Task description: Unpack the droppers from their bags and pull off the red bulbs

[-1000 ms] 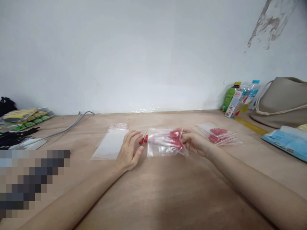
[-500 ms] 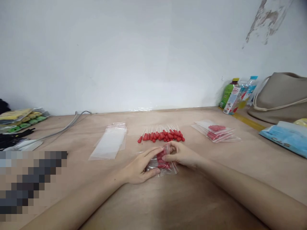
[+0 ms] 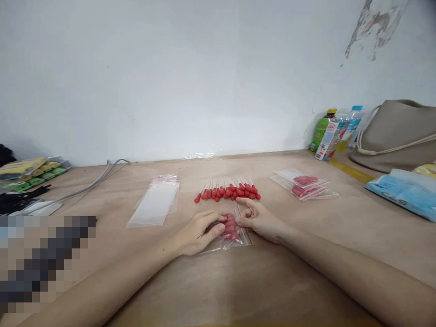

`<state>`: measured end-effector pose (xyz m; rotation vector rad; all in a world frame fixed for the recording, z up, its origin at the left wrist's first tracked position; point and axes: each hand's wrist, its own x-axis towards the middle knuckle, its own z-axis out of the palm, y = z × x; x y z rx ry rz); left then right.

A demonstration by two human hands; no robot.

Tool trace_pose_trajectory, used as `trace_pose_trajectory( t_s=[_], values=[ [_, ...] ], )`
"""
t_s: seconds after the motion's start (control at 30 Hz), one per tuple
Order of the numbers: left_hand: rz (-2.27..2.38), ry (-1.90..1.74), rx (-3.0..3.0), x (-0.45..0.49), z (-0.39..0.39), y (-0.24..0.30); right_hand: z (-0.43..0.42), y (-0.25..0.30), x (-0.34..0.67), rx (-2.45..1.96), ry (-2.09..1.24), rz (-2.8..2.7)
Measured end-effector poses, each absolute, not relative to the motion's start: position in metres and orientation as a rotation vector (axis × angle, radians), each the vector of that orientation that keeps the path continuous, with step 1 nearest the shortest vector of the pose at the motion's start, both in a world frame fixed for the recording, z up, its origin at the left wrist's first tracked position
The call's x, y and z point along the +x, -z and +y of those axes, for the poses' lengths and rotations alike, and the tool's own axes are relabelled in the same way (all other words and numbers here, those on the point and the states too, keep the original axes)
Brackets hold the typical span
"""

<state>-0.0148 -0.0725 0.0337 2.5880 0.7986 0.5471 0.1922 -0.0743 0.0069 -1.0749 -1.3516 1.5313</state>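
Observation:
Near the table's front middle lies a clear zip bag point(image 3: 243, 236) with several red-bulbed droppers point(image 3: 230, 227) inside. My left hand point(image 3: 202, 231) holds this bag, its fingers over the far side and its thumb resting on the red bulbs. At the bag's zip end on the right is my right hand point(image 3: 262, 220), thumb touching the edge and index finger apart from it. Just beyond the hands, a row of loose droppers point(image 3: 231, 191) has red bulbs toward me and clear stems toward the wall.
Flat clear bags point(image 3: 155, 204) lie stacked on the left. On the right are filled zip bags point(image 3: 308, 186), a blue tissue pack point(image 3: 402, 195), bottles point(image 3: 327, 134) and a grey drawstring bag point(image 3: 395, 136). A cable point(image 3: 91, 184) and yellow-green packs point(image 3: 32, 170) are at far left.
My right thumb and index finger have spread apart at the zip end. My left thumb has moved up onto the bulbs, and the bag lies flatter with its bulbs more exposed.

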Motion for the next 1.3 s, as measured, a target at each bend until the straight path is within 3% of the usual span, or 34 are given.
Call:
trace_pose_trajectory(
  t_s=[0.2,0.43,0.67,1.0,1.3],
  values=[
    [0.814,-0.814,2.683,0.003,-0.058,-0.029,-0.073,-0.006,0.183,-1.116,-1.515,-1.34],
    [0.508,-0.799,2.862,0.007,-0.043,-0.022,-0.072,-0.004,0.176,-1.118,-1.432,-1.344],
    [0.377,-1.013,2.964,0.004,-0.036,-0.014,-0.073,-0.004,0.173,-1.175,-1.355,-1.324],
    [0.651,-0.656,2.935,0.005,-0.038,-0.021,-0.071,-0.002,0.179,-1.056,-1.251,-1.535],
    [0.675,-0.668,2.954,0.002,-0.041,-0.02,-0.072,0.004,0.204,-0.742,-0.237,-2.17]
  ],
)
